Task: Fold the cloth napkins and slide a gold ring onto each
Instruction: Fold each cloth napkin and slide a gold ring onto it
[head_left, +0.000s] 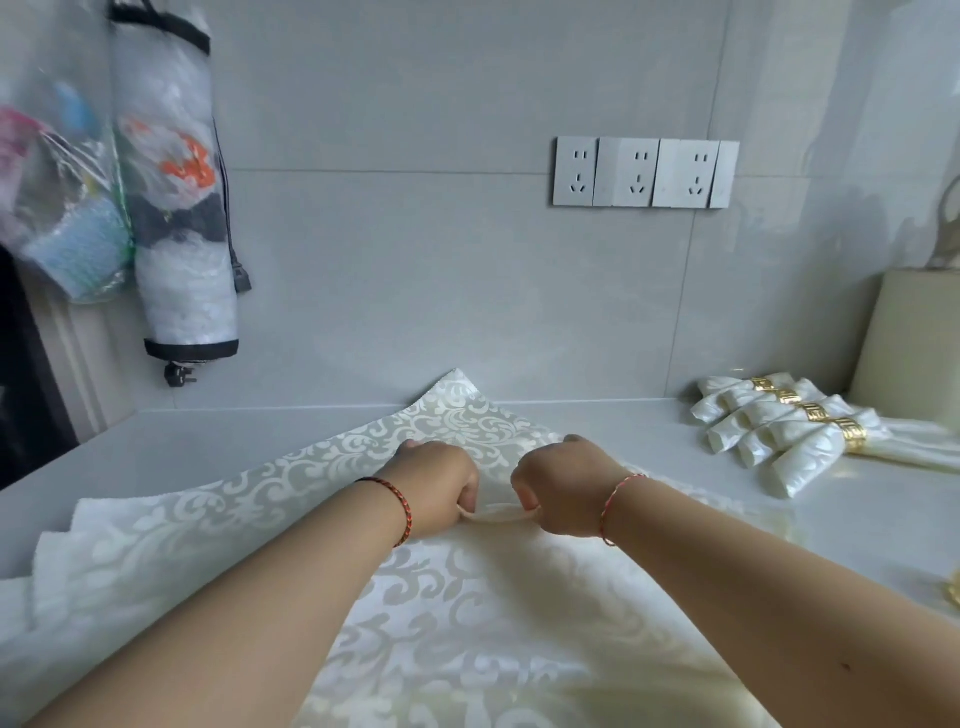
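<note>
The curled fingers of the left hand and the right hand each pinch a raised fold of a cream damask cloth napkin with a pale scroll pattern. The two hands sit close together, knuckles up, with a short ridge of cloth stretched between them. Each wrist wears a thin red cord bracelet. The napkin lies spread across a pale grey countertop, under both forearms; its far corner curls up against the grey tiled wall. To the right, well apart from the hands, a row of rolled cream napkins with gold patterned rings rests on the counter near the wall. A small bit of gold shows at the right edge, too cropped to identify. On the wall are silver power sockets, and at the left hang plastic bags and a mesh bag holder.
</note>
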